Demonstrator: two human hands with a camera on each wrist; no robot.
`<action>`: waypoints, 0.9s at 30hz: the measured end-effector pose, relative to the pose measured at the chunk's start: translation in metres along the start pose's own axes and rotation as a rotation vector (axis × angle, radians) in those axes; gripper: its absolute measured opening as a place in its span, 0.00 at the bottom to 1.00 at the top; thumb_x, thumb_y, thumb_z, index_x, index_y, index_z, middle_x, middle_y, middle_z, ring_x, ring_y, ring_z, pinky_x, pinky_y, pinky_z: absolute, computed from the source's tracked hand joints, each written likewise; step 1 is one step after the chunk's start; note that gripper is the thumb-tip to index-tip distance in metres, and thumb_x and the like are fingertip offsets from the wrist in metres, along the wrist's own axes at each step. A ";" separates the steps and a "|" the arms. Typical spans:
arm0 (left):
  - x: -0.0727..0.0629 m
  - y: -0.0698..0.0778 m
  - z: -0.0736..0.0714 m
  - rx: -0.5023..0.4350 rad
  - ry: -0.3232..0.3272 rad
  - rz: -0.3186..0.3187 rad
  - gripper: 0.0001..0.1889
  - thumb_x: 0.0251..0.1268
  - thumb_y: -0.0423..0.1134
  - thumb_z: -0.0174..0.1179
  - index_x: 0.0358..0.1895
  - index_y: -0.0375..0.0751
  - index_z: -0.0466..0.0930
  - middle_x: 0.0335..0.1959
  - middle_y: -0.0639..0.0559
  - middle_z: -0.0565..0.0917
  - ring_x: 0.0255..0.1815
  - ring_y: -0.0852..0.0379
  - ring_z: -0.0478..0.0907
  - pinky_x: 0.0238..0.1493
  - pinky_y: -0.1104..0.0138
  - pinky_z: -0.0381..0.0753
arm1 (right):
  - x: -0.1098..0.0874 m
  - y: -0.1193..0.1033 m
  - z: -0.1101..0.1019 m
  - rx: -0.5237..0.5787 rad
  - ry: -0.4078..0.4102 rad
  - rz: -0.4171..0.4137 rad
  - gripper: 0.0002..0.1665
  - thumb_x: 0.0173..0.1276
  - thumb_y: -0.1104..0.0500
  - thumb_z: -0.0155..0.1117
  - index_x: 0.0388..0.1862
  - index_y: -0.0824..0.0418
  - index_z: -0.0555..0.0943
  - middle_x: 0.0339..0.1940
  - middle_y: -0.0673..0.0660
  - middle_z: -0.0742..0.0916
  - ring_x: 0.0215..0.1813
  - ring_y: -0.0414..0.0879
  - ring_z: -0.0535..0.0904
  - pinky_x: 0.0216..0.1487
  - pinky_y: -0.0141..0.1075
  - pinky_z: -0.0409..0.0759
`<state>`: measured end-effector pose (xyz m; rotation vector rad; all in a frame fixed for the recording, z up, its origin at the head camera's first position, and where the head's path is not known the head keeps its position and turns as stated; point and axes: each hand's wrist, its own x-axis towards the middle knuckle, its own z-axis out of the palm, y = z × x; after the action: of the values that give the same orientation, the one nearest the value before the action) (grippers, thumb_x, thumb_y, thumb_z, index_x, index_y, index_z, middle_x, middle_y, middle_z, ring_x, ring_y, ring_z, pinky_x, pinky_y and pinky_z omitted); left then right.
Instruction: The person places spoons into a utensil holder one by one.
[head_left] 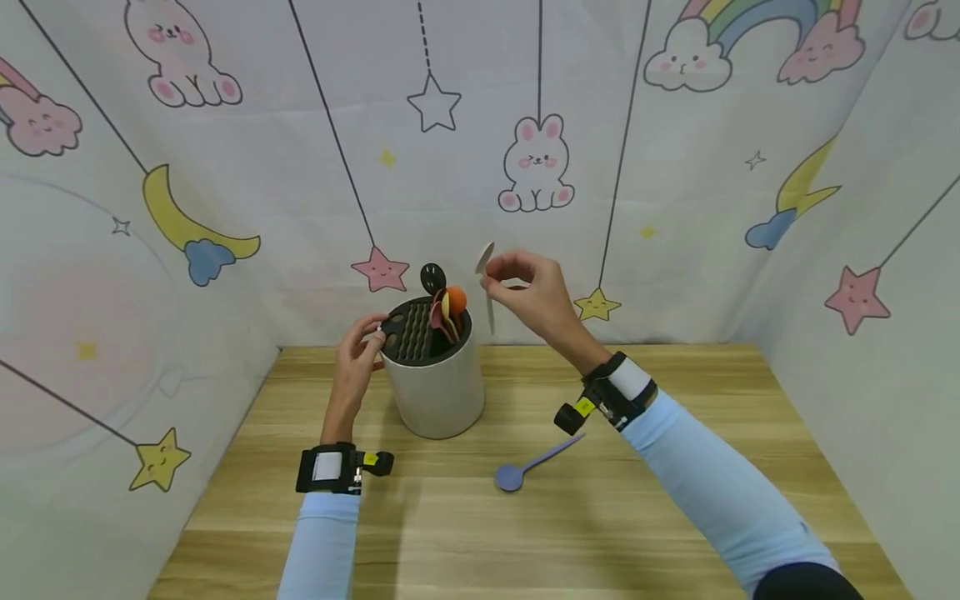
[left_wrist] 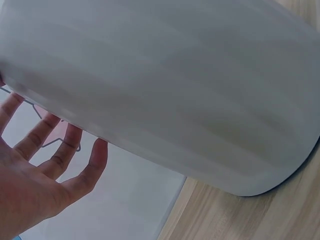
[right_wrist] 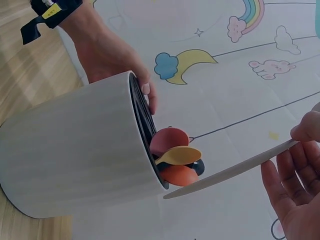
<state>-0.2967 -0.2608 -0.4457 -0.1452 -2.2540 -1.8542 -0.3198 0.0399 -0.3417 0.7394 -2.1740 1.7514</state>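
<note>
A round cream utensil holder point(head_left: 437, 398) with a black slotted top point(head_left: 411, 357) stands upright on the table. My left hand point(head_left: 354, 367) grips its left rim, thumb on top and fingers against the wall point(left_wrist: 165, 90). Out of the holder's right part stick a black spoon point(head_left: 432, 278), an orange spoon point(head_left: 456, 298), a yellow spoon point(right_wrist: 181, 155) and a pink spoon point(right_wrist: 169, 140). To the right, my right hand point(head_left: 528, 287) pinches a pale spoon point(right_wrist: 235, 169) near its bowl. Its bowl is up, and its handle hangs down just outside the holder's rim.
A blue-purple spoon point(head_left: 510, 477) lies on the wooden table point(head_left: 450, 525), in front and to the right of the holder. Behind the table hangs a white cloth wall point(head_left: 330, 208) printed with rabbits and stars, with side walls left and right.
</note>
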 end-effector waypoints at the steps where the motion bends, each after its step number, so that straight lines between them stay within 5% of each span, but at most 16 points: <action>1: 0.000 0.000 0.000 0.002 -0.001 0.000 0.21 0.81 0.40 0.51 0.71 0.37 0.72 0.68 0.36 0.72 0.57 0.52 0.76 0.50 0.54 0.81 | 0.002 0.001 0.001 0.007 0.005 0.003 0.07 0.69 0.67 0.69 0.45 0.66 0.85 0.43 0.58 0.87 0.47 0.47 0.83 0.52 0.37 0.83; 9: 0.000 -0.001 0.000 -0.001 0.001 0.013 0.21 0.82 0.39 0.50 0.71 0.36 0.72 0.68 0.36 0.72 0.56 0.55 0.77 0.51 0.52 0.80 | 0.014 0.003 0.012 0.069 0.016 -0.036 0.08 0.70 0.67 0.69 0.46 0.67 0.84 0.44 0.59 0.87 0.48 0.49 0.83 0.57 0.47 0.81; 13: 0.002 -0.003 0.000 -0.009 -0.001 0.016 0.21 0.82 0.39 0.50 0.71 0.35 0.71 0.68 0.36 0.72 0.56 0.54 0.77 0.51 0.50 0.80 | 0.016 0.005 0.021 0.082 0.007 -0.037 0.08 0.70 0.66 0.69 0.47 0.67 0.84 0.45 0.58 0.87 0.49 0.48 0.83 0.58 0.44 0.81; 20: 0.012 -0.034 -0.003 -0.014 0.016 0.042 0.22 0.82 0.45 0.51 0.71 0.41 0.73 0.67 0.41 0.74 0.56 0.54 0.77 0.45 0.63 0.82 | 0.014 0.010 0.036 0.109 -0.009 -0.029 0.07 0.70 0.66 0.69 0.46 0.67 0.84 0.45 0.59 0.87 0.50 0.49 0.83 0.57 0.46 0.81; 23: 0.013 -0.035 -0.004 -0.012 0.015 0.032 0.22 0.82 0.43 0.50 0.71 0.40 0.72 0.68 0.40 0.73 0.56 0.54 0.77 0.47 0.58 0.82 | 0.011 0.013 0.040 0.108 -0.025 -0.013 0.07 0.70 0.67 0.68 0.45 0.67 0.84 0.45 0.59 0.87 0.50 0.49 0.83 0.57 0.45 0.81; 27: 0.006 -0.016 -0.003 -0.006 0.000 0.031 0.21 0.82 0.39 0.50 0.71 0.36 0.72 0.68 0.36 0.73 0.55 0.56 0.77 0.50 0.50 0.81 | 0.010 0.016 0.043 0.106 -0.038 -0.002 0.07 0.71 0.67 0.68 0.46 0.67 0.84 0.45 0.60 0.87 0.51 0.50 0.83 0.59 0.46 0.80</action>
<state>-0.3062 -0.2672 -0.4594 -0.1792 -2.2337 -1.8453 -0.3315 -0.0011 -0.3612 0.8064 -2.1173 1.8780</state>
